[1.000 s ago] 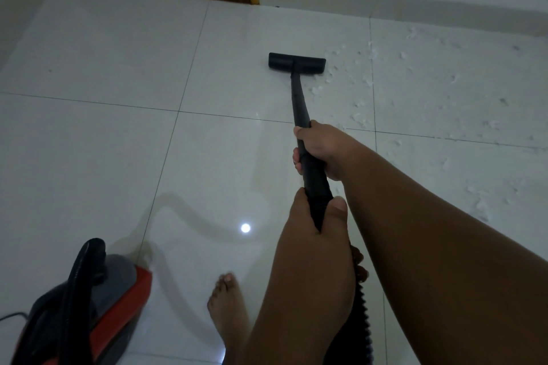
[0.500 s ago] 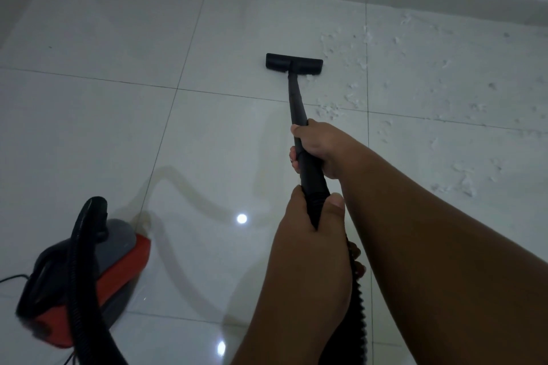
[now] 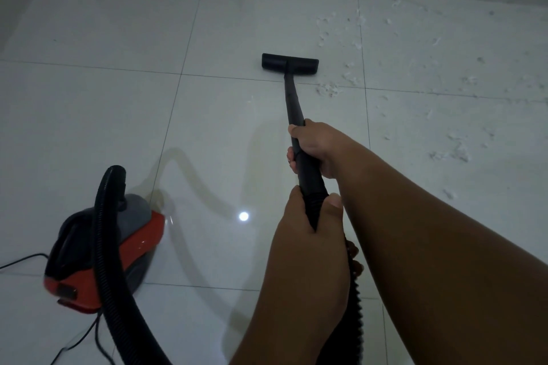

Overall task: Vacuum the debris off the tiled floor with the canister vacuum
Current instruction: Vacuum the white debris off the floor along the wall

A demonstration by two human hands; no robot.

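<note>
With right hand [image 3: 314, 148] and left hand [image 3: 308, 228] clamped on the black wand [image 3: 292, 98], a person holds the floor nozzle [image 3: 290, 61] flat on the tiled floor [image 3: 103, 115], best swept slowly right into white debris [image 3: 328, 89] just beside it, the canister vacuum [image 3: 142, 241] standing near left.

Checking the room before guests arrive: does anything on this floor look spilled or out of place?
Yes: white debris is scattered over the tiled floor to the right of the floor nozzle, from just beside it out across the right-hand tiles. The nozzle is not on it yet. Nothing looks damaged.
</note>
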